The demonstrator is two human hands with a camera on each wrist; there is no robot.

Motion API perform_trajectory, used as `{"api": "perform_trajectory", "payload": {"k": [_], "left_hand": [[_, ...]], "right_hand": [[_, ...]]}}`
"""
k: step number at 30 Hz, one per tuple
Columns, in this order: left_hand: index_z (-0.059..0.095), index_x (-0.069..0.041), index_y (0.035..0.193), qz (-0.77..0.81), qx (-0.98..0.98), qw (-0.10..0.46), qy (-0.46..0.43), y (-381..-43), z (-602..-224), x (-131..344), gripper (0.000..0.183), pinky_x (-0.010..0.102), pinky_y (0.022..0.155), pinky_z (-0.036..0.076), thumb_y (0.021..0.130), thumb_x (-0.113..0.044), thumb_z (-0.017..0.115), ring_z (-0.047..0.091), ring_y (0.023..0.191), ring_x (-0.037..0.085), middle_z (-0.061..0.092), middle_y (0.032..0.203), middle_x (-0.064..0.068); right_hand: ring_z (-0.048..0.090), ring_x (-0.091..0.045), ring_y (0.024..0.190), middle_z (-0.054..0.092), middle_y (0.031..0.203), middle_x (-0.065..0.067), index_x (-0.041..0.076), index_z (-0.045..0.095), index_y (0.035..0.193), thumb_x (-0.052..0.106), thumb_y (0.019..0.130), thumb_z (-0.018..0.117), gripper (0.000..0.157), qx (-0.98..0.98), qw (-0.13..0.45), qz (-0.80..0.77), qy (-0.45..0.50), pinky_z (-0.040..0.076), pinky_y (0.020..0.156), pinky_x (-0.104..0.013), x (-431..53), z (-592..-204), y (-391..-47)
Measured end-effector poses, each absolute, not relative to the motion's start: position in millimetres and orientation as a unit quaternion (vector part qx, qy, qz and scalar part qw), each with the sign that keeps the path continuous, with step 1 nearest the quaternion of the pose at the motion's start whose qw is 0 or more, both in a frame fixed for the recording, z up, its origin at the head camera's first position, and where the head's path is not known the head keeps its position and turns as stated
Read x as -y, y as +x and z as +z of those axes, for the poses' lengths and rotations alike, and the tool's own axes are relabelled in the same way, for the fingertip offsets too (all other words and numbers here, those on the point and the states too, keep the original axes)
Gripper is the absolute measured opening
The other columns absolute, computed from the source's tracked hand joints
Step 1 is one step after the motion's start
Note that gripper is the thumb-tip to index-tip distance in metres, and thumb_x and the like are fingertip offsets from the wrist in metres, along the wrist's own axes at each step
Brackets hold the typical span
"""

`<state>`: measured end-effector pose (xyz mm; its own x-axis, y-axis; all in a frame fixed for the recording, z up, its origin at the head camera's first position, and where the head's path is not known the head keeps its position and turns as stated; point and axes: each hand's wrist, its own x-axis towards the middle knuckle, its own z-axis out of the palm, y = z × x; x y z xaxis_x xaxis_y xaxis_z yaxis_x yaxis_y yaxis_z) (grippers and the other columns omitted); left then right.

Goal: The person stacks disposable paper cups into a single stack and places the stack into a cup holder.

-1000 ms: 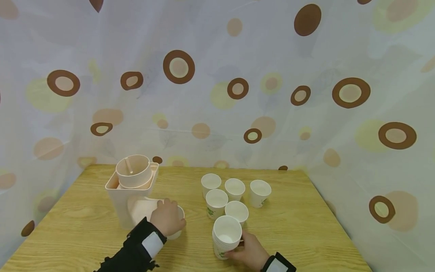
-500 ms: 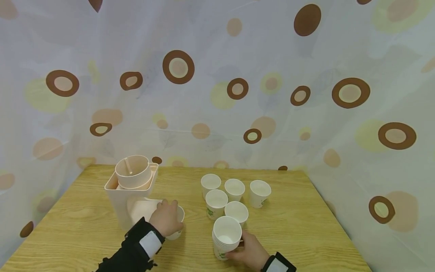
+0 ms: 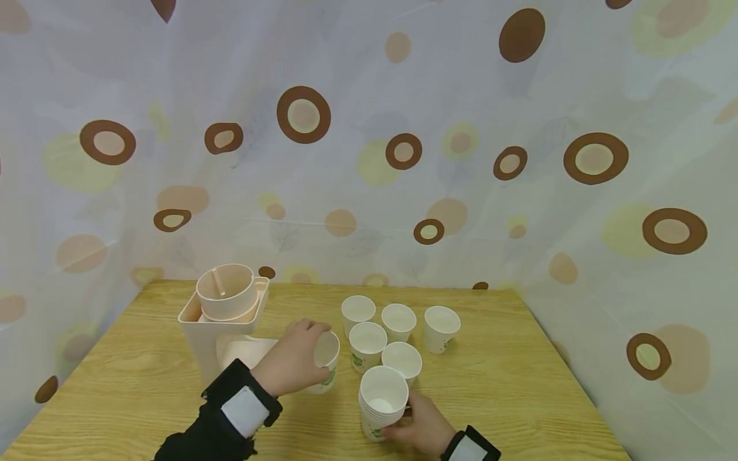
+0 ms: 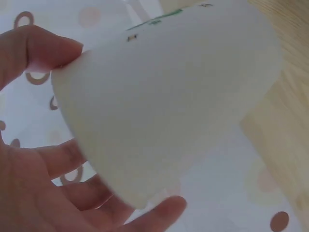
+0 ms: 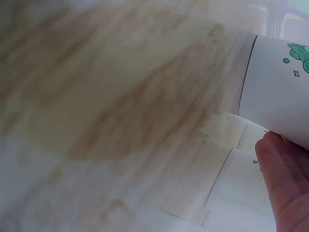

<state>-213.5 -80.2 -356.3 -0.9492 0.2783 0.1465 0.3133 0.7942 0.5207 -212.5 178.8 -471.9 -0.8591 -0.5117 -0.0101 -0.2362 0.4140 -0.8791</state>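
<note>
Right wrist view, cup stack cut off, fingers partly hidden

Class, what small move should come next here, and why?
Probably bring the white cup in the left hand across to the cup stack: the right hand holds that stack upright, its mouth open upward, so another cup could likely nest inside.

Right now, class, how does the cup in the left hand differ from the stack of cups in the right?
The cup in the left hand is single; the stack of cups in the right hand shows several nested rims. The cup is gripped near its rim, the stack lower on its side. Both are white with green print.
</note>
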Motion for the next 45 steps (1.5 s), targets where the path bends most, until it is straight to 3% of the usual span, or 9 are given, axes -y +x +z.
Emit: {"api": "perform_trajectory", "payload": {"k": [10,21,29,36,45], "left_hand": [[0.054,-0.003,0.127,-0.313,0.918,0.069,-0.235,-205.8,-330.6,57.4,0.066,0.044,0.083,0.052,0.064,-0.014,0.070,0.048,0.111,0.030,0.056,0.124,0.015],[0.051,-0.005,0.131,-0.342,0.897,0.014,-0.280,-212.1,-325.4,43.2,0.069,0.041,0.080,0.052,0.068,-0.018,0.073,0.048,0.107,0.027,0.050,0.128,0.016],[0.051,-0.005,0.132,-0.330,0.893,-0.015,-0.305,-214.9,-328.9,31.3,0.069,0.041,0.082,0.051,0.067,-0.017,0.072,0.045,0.113,0.026,0.051,0.132,0.014],[0.054,-0.009,0.130,-0.336,0.889,-0.031,-0.310,-215.9,-331.5,23.5,0.066,0.039,0.077,0.051,0.066,-0.014,0.072,0.041,0.110,0.024,0.058,0.121,0.010],[0.053,-0.012,0.132,-0.316,0.894,-0.052,-0.313,-217.0,-341.6,19.6,0.069,0.038,0.079,0.052,0.066,-0.014,0.074,0.044,0.110,0.023,0.054,0.125,0.013]], "right_hand": [[0.060,-0.036,0.104,0.061,0.119,-0.028,-0.008,0.051,0.123,0.020,0.072,0.078,0.065,-0.828,0.135,-0.493,-0.229,0.052,0.086,-0.050,-175.2,-470.1,-212.8],[0.061,-0.034,0.103,0.064,0.118,-0.025,-0.006,0.053,0.121,0.019,0.073,0.077,0.059,-0.829,0.132,-0.484,-0.246,0.054,0.085,-0.046,-174.8,-469.6,-215.4],[0.063,-0.029,0.102,0.065,0.116,-0.024,-0.006,0.054,0.119,0.018,0.074,0.076,0.056,-0.832,0.119,-0.465,-0.279,0.054,0.085,-0.036,-177.7,-468.4,-218.1],[0.063,-0.028,0.102,0.065,0.116,-0.023,-0.005,0.054,0.119,0.017,0.074,0.076,0.055,-0.825,0.124,-0.471,-0.286,0.054,0.085,-0.036,-177.0,-469.1,-219.8],[0.062,-0.031,0.103,0.064,0.117,-0.023,-0.005,0.053,0.120,0.015,0.074,0.076,0.055,-0.822,0.127,-0.478,-0.283,0.054,0.086,-0.038,-179.2,-469.3,-219.4]]}}
